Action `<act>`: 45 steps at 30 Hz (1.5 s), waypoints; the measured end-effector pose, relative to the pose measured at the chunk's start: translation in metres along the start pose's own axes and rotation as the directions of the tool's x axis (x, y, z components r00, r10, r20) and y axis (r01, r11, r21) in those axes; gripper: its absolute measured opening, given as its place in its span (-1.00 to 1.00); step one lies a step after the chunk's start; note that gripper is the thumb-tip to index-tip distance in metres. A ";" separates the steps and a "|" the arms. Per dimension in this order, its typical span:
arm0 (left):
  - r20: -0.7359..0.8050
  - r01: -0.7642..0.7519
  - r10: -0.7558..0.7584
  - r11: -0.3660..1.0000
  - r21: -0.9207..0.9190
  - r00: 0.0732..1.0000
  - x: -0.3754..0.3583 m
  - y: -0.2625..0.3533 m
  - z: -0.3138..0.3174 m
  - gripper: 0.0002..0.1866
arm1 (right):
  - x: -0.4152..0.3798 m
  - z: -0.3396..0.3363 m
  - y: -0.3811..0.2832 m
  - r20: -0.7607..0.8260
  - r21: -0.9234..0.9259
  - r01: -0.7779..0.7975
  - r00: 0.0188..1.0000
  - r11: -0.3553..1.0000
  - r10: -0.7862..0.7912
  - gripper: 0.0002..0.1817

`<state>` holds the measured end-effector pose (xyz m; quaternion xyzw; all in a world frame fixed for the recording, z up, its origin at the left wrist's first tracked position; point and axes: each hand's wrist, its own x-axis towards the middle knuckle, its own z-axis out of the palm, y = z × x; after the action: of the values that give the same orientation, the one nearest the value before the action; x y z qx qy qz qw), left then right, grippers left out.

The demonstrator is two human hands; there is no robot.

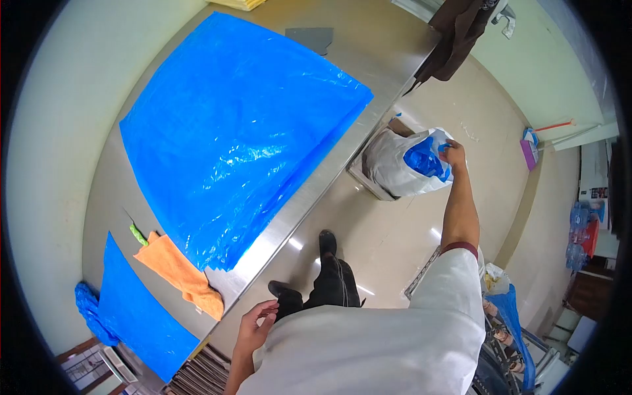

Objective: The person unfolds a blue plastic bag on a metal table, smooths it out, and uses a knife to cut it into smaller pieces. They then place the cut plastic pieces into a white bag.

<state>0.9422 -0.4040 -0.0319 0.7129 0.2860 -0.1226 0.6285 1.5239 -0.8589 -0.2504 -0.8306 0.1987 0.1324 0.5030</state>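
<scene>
My right hand [453, 154] reaches down to the rim of a white plastic bag [388, 161], its fingers closed on a blue plastic scrap [443, 147]. More crumpled blue plastic [421, 158] lies inside the bag's mouth. Close to my body, my left hand [255, 326] hangs with nothing in it, fingers loosely bent and apart. On the metal table [368, 46] beside me, a stack of large blue plastic sheets [237, 131] is spread out. An orange cloth [178, 273] sits at the table's near edge, partly beside the stack.
A green-handled tool [137, 234] lies by the cloth. Another blue sheet [138, 313] covers the table's left end. Dark cloth [454, 39] hangs at the far corner. A purple dustpan [528, 153] leans by the wall, and bottles [577, 230] stand at right.
</scene>
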 end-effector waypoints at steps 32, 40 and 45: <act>-0.840 0.560 0.376 0.627 0.542 0.392 -0.174 -0.157 -0.107 -0.28 | -0.411 0.259 0.177 0.749 0.078 0.111 0.649 0.991 -0.132 -0.72; -0.784 0.329 0.513 0.717 0.615 0.349 -0.208 -0.211 -0.154 -0.68 | -0.549 0.323 0.056 0.974 0.187 0.779 -0.065 0.599 -0.219 -0.71; -0.757 0.146 0.573 0.759 0.635 0.314 -0.219 -0.222 -0.169 -0.76 | -0.653 0.339 0.000 0.985 0.134 0.795 -0.170 0.592 0.006 -0.72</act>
<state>0.6097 -0.2862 -0.0676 0.8414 0.4296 0.3127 0.0983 0.9388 -0.4288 -0.1316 -0.6016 -0.5542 0.5289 0.2262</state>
